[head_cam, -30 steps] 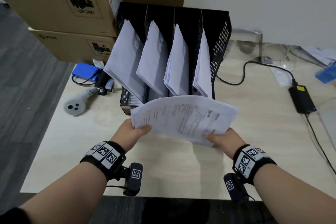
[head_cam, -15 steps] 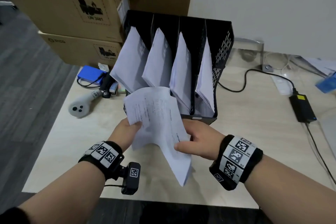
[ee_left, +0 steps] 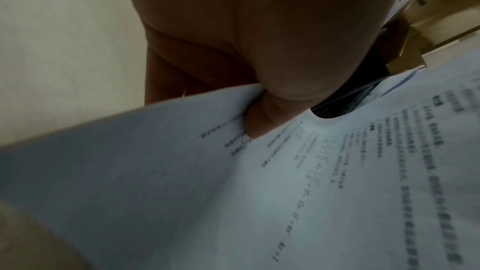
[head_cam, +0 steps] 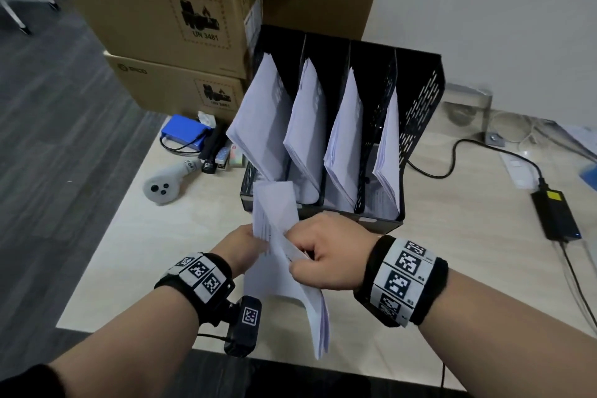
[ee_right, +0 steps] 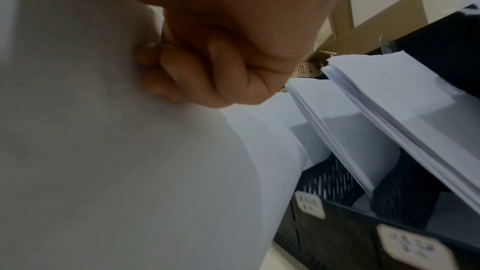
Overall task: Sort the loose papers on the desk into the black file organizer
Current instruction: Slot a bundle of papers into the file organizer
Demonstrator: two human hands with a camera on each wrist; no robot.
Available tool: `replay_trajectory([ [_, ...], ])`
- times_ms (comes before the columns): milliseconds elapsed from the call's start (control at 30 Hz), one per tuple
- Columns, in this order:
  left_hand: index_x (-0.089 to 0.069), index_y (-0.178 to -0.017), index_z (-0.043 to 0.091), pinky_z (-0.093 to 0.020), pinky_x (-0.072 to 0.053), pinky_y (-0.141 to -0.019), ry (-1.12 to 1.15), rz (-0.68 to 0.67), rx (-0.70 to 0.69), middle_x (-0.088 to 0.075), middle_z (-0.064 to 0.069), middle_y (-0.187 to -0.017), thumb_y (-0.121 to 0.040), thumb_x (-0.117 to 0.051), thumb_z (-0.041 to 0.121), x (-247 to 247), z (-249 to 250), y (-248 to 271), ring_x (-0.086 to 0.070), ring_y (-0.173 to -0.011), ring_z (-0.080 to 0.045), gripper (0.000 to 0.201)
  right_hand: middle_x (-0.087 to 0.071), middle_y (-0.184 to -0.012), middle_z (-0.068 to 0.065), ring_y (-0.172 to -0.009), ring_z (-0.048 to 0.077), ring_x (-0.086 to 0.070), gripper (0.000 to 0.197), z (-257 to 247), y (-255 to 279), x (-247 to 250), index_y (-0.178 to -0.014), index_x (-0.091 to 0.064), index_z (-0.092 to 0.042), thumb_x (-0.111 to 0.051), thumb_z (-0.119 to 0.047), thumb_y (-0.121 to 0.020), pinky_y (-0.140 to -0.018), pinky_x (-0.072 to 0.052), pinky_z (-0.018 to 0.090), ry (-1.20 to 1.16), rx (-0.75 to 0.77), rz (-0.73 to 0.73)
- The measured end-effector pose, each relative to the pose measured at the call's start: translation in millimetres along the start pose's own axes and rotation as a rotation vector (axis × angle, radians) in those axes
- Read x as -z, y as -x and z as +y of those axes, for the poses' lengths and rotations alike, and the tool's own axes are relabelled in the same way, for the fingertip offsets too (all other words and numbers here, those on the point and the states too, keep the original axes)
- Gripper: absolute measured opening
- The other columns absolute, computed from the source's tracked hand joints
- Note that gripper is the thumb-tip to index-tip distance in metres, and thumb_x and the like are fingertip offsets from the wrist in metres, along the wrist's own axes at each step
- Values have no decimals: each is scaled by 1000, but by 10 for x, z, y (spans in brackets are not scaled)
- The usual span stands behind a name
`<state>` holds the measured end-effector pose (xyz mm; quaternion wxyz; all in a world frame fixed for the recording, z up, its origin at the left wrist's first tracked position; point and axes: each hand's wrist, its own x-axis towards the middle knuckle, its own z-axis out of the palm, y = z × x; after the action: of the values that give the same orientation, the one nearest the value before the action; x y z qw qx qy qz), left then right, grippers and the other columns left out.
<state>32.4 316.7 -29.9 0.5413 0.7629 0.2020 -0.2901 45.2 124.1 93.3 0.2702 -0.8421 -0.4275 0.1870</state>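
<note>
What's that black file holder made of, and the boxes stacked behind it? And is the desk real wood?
The black file organizer looks like matte perforated metal or hard plastic: its side wall is punched with rows of slots. The stacked boxes are plain brown corrugated cardboard, printed in black. The desk has a pale, faint wood grain and a smooth finish; it could be laminate or veneer rather than solid wood.

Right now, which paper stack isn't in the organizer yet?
The stack both hands hold in front of the black organizer; the other four stacks stand in its slots.

Left hand (ee_left: pixel 272 34) fingers (ee_left: pixel 262 118) pinch printed papers (ee_left: pixel 285 192)
</note>
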Motion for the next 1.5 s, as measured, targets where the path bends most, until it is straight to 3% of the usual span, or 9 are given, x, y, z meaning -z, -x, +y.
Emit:
replay_trajectory([
  [200, -65, -94, 24, -26, -51, -46, -77, -14, -110, -70, -4, -78, -81, -55, 14, -1, 270, 9, -67, -63, -19, 19, -30, -49, -2, -48, 13, -32, 33, -67, -148, 104, -52, -28, -23, -52, -26, -75, -49, -30, 30, -128, -156, 150],
  [400, -59, -111, 27, -23, -37, -45, -161, 70, -204, -63, 1, -81, -90, -53, 31, 26, 622, 32, -53, -59, -16, 23, -30, -49, -5, -48, 11, -28, 33, -37, -226, 258, -52, -28, -19, -50, -29, -73, -49, -27, 29, -220, -377, 402],
  [633, -62, -109, 22, -26, -43, -56, -320, 141, -354, -67, 6, -90, -95, -55, 28, 19, 888, -17, -63, -70, -14, 17, -33, -50, -4, -49, 15, -34, 35, 22, -323, 514, -57, -29, -18, -51, -27, -82, -50, -32, 32, -212, -559, 578],
  [733, -62, -119, 24, -30, -51, -78, -336, 105, -381, -72, 4, -105, -96, -52, 24, -13, 1001, -99, -65, -90, -19, 26, -29, -45, -10, -43, 10, -30, 37, 75, -394, 670, -58, -27, -19, -50, -26, -86, -47, -28, 27, -209, -628, 620],
  [933, -18, -157, 25, -40, -44, -110, -575, 98, -400, -48, 0, -148, -101, -47, 22, -53, 1162, -361, -54, -125, -20, 63, -30, -56, 3, -50, 18, -29, 37, 148, -554, 1012, -57, -25, -20, -50, -23, -85, -51, -26, 32, -235, -696, 733],
  [1033, -5, -160, 18, -43, -43, -111, -725, 120, -396, -30, -2, -158, -98, -47, 6, -55, 1318, -258, -49, -134, -27, 76, -32, -58, 5, -54, 22, -31, 35, 203, -647, 1119, -56, -25, -21, -48, -24, -82, -54, -29, 37, -213, -718, 752],
  [1133, -12, -155, 18, -48, -50, -100, -829, 180, -389, -40, -11, -147, -94, -49, -2, -71, 1399, -165, -57, -119, -36, 74, -39, -61, 9, -56, 24, -36, 29, 274, -707, 1180, -58, -29, -19, -45, -24, -82, -55, -31, 37, -168, -741, 762],
  [1300, -10, -157, 24, -48, -43, -104, -1101, 269, -512, 6, -9, -166, -86, -67, 32, -72, 1317, -408, -33, -137, -34, 92, -49, -64, 9, -57, 21, -43, 29, 376, -781, 1264, -61, -33, -16, -44, -24, -87, -55, -35, 32, -59, -742, 730],
  [1500, -54, -128, 22, -49, -28, -101, -1266, 252, -544, -48, -8, -145, -87, -50, 60, -61, 1278, -464, -36, -131, -30, 56, -44, -62, 5, -58, 34, -51, 27, 481, -907, 1349, -62, -34, -17, -46, -28, -83, -55, -35, 32, 1, -797, 667],
])
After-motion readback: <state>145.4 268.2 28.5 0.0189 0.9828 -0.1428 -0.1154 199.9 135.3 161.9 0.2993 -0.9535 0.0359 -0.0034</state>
